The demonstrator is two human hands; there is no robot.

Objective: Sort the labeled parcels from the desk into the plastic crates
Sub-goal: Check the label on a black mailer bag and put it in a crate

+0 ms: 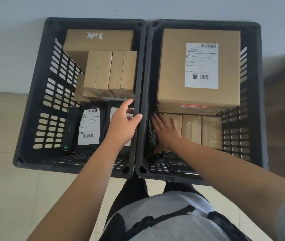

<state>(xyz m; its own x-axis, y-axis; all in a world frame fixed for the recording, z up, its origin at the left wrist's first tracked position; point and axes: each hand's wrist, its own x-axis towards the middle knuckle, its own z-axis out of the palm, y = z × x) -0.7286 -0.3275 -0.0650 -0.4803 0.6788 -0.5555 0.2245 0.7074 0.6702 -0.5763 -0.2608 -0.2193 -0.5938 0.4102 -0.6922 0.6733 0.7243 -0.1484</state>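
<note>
The right hand (166, 134) lies flat, fingers released, pressing a dark plastic-wrapped parcel (153, 136) at 9 o'clock in the right black plastic crate (258, 94) — best seated firmly; the left hand (123, 125) is clasped on the left black plastic crate (32, 108) — its rim.

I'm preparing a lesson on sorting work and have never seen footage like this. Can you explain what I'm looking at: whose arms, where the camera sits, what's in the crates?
One picture, from a camera worn on a person's head, looking down at their own bare arms. Two black plastic crates stand side by side on the floor. The left crate holds brown boxes and a black labelled bag. The right crate holds a large labelled box and small boxes. The left hand grips the crate rim; the right hand lies flat, pressing a dark parcel.
</note>
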